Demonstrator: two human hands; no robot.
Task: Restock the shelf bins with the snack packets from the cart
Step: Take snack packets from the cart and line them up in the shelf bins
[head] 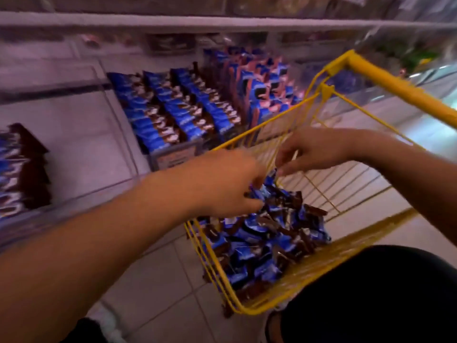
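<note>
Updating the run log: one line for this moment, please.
stage: picking | left hand: grips snack packets | right hand: reaching in, grip unclear | cart: stocked

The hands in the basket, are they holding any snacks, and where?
The left hand grips blue snack packets by their top edges. The right hand only reaches; its fingers hold nothing clear.

Motion blur smears left hand [230, 184] fingertips; grip on snack packets [267, 243] unclear (packet print illegible). Left shelf bin [22, 169] cut by edge.
</note>
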